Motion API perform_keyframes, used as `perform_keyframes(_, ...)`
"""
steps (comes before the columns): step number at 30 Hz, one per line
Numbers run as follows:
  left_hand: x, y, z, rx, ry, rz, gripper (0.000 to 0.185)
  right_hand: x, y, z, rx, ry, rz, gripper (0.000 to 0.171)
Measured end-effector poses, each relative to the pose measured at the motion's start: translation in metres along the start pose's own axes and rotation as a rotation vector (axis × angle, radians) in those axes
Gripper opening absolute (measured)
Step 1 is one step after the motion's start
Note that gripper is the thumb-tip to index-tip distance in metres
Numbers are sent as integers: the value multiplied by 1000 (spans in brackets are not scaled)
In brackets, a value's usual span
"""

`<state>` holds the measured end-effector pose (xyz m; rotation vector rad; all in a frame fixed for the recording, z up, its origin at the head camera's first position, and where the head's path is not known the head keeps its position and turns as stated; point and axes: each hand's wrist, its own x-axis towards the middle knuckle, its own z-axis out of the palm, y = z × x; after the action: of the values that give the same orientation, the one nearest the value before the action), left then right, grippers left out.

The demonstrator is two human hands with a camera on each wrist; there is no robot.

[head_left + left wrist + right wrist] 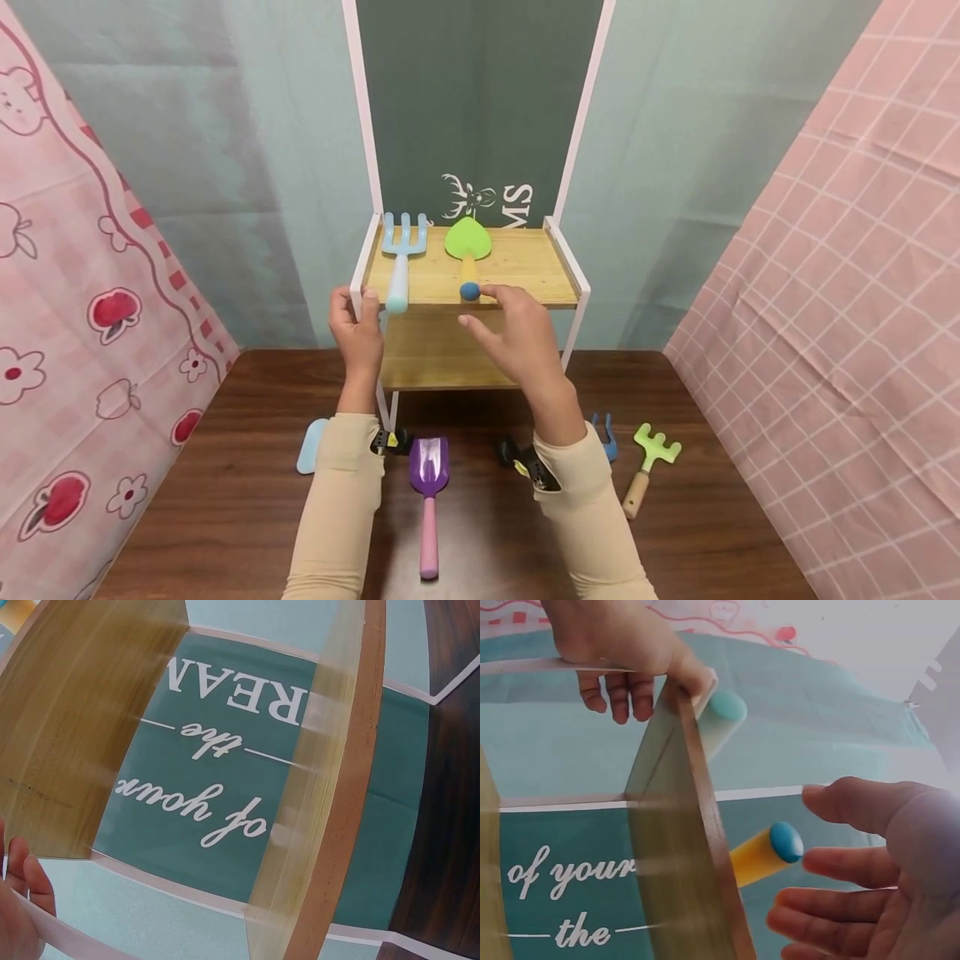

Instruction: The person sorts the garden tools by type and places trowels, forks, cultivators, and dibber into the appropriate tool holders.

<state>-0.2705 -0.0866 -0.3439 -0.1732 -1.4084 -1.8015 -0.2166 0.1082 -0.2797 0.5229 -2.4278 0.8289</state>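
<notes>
Basically mid-placement: green trowel (467,247) parked on top shelf (525,271), right hand (517,337) open beside handle.
Left hand (358,327) gripping the shelf's white frame; probably next, grabbing another tool off the table (225,500).

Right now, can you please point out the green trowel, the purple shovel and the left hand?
green trowel (468,239), head view, on its green blade.
purple shovel (429,467), head view, on its purple scoop.
left hand (358,333), head view, on the back of the hand.
</notes>
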Motion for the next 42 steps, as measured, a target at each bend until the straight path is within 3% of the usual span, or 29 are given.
perform_keyframes(4, 2, -18, -3, 1, 12, 10, 7, -9, 1, -9, -37, -135, 45, 50)
perform_keyframes(9, 0, -8, -1, -3, 1, 13, 8, -22, 3, -22, -89, -320, -9, 65)
perform_keyframes(11, -1, 0, 0, -8, -4, 9, 10, -26, 4, -25, -97, -364, -34, 68)
perform_keyframes(14, 0, 0, 0, -4, -5, 17, 11, -33, 5, -28, -105, -402, -24, 67)
perform_keyframes(30, 0, 0, 0, 13, -6, 23, 15, -61, 35, -26, -119, -478, 87, 61)
perform_keyframes(42, 1, 2, 1, 3, -7, 14, 12, -87, 60, -34, -108, -402, 118, 55)
